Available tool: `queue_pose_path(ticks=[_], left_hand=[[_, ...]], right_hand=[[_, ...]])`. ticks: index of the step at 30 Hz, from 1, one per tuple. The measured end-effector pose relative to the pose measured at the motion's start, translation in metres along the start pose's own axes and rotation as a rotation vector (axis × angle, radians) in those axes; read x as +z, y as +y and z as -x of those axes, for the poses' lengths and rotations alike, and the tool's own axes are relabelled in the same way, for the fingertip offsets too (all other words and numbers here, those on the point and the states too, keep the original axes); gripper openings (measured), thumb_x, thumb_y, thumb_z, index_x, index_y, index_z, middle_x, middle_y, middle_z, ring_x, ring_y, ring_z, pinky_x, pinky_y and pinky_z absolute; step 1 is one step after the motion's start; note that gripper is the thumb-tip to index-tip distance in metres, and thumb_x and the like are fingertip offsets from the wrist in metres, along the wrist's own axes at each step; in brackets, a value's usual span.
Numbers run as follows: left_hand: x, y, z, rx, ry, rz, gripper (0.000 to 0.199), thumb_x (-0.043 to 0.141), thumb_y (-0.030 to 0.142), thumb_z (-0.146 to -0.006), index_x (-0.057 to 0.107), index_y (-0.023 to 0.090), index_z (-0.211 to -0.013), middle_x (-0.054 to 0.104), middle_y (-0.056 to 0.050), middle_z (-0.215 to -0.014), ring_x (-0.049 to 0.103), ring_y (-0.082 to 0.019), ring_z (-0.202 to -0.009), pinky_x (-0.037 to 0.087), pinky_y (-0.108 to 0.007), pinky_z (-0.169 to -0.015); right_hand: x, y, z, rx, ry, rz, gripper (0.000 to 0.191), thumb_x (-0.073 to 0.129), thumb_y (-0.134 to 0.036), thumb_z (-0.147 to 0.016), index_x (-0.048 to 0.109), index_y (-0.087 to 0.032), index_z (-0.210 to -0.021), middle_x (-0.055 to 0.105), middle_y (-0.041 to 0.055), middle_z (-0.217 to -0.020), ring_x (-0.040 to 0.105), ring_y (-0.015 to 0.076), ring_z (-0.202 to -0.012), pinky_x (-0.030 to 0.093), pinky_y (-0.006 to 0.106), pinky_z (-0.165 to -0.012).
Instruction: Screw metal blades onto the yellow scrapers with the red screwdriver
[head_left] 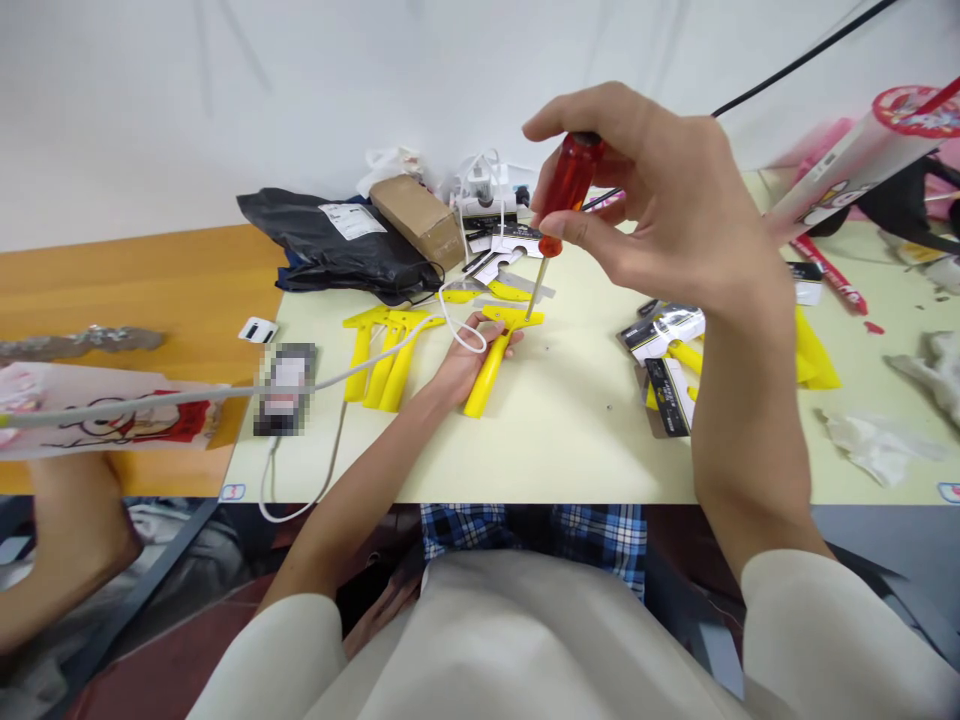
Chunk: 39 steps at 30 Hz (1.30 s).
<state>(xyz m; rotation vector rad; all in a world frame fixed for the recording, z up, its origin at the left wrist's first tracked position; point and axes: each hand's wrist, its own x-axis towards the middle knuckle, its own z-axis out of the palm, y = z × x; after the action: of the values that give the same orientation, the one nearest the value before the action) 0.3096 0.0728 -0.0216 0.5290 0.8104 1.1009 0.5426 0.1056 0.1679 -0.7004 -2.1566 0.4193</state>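
My right hand (660,190) is closed around the red handle of a screwdriver (570,185), its shaft slanting down. The screwdriver's tip meets the wide head of a yellow T-shaped plastic handle (487,375). Gripping that handle near its head from the left and behind is my left hand (472,355), with some fingers hidden under it. Several similar yellow T-shaped handles (390,365) lie close together on the left. Just behind the held handle are yellow strips (510,291) beside flat greyish blade-like pieces.
A black plastic parcel (345,245) and a cardboard box (420,220) stand at the back. A white cable (397,350) loops past my left hand from a blurred dark device (285,390). Packaged yellow items (667,380) lie on the right. Another person's arm (75,530) is at far left.
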Motion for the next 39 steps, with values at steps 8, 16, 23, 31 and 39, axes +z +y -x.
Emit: queue_pose_path(ticks=[8,16,23,31,39], left_hand=[[0.003,0.001,0.001,0.011,0.004,0.006,0.044,0.091,0.015,-0.084,0.052,0.023,-0.102,0.074,0.001,-0.1,0.081,-0.018,-0.091,0.058,-0.023,-0.067],[0.005,0.002,0.001,-0.012,0.047,-0.01,0.047,0.093,0.016,-0.084,0.052,0.024,-0.105,0.075,0.0,-0.103,0.082,-0.018,-0.093,0.057,-0.022,-0.067],[0.007,0.004,0.003,-0.012,0.03,-0.009,0.047,0.094,0.017,-0.083,0.051,0.023,-0.101,0.075,-0.001,-0.101,0.083,-0.02,-0.095,0.056,-0.022,-0.064],[0.001,0.0,0.001,0.006,0.008,-0.007,0.048,0.095,0.018,-0.082,0.052,0.024,-0.103,0.074,0.0,-0.1,0.081,-0.018,-0.09,0.057,-0.022,-0.063],[0.0,-0.001,0.0,0.001,0.005,-0.003,0.049,0.096,0.018,-0.08,0.053,0.025,-0.103,0.072,0.002,-0.097,0.081,-0.018,-0.09,0.056,-0.022,-0.065]], right_hand=[[0.002,0.004,-0.001,-0.018,0.002,-0.004,0.06,0.075,-0.015,-0.09,0.067,-0.042,-0.143,0.083,-0.0006,-0.111,0.083,0.0275,-0.097,0.07,0.039,-0.073],[-0.001,0.002,-0.001,-0.046,0.051,0.038,0.058,0.08,-0.022,-0.09,0.071,-0.049,-0.14,0.083,-0.0018,-0.106,0.083,0.029,-0.095,0.068,0.039,-0.066],[-0.004,0.009,-0.002,-0.084,0.103,0.018,0.061,0.081,-0.029,-0.088,0.071,-0.059,-0.14,0.082,-0.0016,-0.106,0.083,0.0357,-0.093,0.071,0.048,-0.063],[-0.004,0.001,0.0,-0.061,0.102,0.013,0.056,0.08,-0.024,-0.093,0.072,-0.051,-0.141,0.08,-0.0022,-0.108,0.083,0.0283,-0.101,0.07,0.035,-0.068],[-0.004,0.0,-0.001,-0.025,0.053,0.051,0.053,0.078,-0.024,-0.097,0.07,-0.052,-0.141,0.081,-0.0037,-0.117,0.084,0.0271,-0.103,0.071,0.033,-0.069]])
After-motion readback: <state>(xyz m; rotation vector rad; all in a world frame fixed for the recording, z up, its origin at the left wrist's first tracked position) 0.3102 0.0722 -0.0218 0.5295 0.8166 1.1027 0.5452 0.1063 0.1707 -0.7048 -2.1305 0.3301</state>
